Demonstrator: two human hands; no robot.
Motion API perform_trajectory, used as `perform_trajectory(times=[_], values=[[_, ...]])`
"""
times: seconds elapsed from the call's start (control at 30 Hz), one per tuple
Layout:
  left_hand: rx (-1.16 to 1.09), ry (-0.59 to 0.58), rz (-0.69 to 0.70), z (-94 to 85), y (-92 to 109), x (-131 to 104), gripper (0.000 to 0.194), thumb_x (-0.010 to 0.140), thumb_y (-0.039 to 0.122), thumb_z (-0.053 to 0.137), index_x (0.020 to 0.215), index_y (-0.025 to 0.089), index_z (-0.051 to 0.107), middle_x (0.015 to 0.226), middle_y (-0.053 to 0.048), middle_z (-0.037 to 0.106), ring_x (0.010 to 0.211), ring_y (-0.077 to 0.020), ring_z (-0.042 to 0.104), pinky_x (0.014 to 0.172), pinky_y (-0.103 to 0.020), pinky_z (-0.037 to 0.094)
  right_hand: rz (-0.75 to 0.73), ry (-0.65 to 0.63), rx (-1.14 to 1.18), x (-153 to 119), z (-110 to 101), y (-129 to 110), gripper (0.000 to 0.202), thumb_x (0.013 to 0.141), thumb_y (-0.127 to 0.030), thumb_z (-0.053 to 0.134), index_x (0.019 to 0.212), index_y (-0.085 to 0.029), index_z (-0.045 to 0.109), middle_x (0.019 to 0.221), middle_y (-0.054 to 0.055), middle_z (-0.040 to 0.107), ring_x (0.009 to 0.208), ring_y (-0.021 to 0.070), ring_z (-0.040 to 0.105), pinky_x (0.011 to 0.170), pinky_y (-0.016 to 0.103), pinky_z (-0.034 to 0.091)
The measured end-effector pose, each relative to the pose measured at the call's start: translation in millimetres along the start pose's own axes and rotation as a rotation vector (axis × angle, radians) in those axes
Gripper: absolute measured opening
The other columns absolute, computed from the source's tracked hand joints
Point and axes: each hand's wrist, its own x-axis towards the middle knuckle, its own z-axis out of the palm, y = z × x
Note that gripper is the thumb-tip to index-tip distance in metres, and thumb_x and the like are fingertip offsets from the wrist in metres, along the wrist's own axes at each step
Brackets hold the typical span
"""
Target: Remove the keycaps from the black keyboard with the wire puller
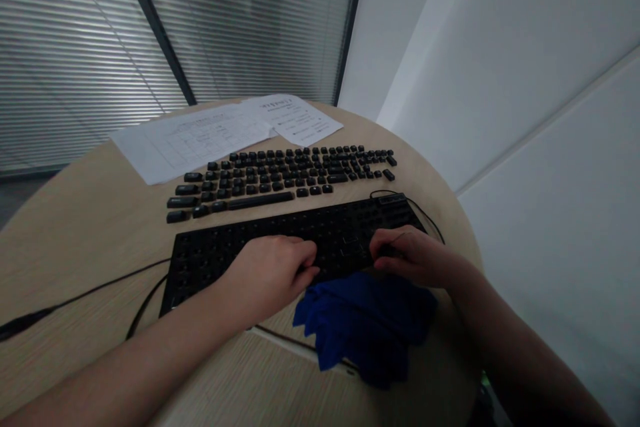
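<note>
A black keyboard base (pixel 200 253) with its keycaps off lies across the round wooden table. Over its middle front edge is my left hand (pixel 280 270), fingers curled and thumb against them; whatever they hold, if anything, is hidden. My right hand (pixel 405 253) rests at the keyboard's right part, its fingers curled inward, and their tips are too dark to make out. Directly in front of the keyboard, between my hands, lies a crumpled blue cloth (pixel 367 327). Behind the keyboard, loose black keycaps (pixel 260 202) are laid out in rows, with a long spacebar among them.
Printed paper sheets (pixel 195 137) lie at the back of the table (pixel 85 213). Black cables run from the keyboard's left side, and a thin cable (pixel 430 217) curves behind its right end. A pale thin strip (pixel 285 343) lies partly under the cloth.
</note>
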Motion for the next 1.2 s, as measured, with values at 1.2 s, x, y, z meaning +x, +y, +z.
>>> perform_trajectory(times=[1.2], values=[[-0.427,0.164,-0.092,-14.1,2,-6,0.016,0.096,0.036,0.067,0.094,0.022,0.073,0.081,0.0,0.071,0.069,-0.0165,0.063,0.063,-0.029,0.041,-0.476,0.458,-0.07,3,28,-4,0.012,0.107,-0.033,0.055,0.105,-0.023,0.061,0.082,0.003,0.067,0.069,0.0156,0.067,0.061,0.026,0.055]])
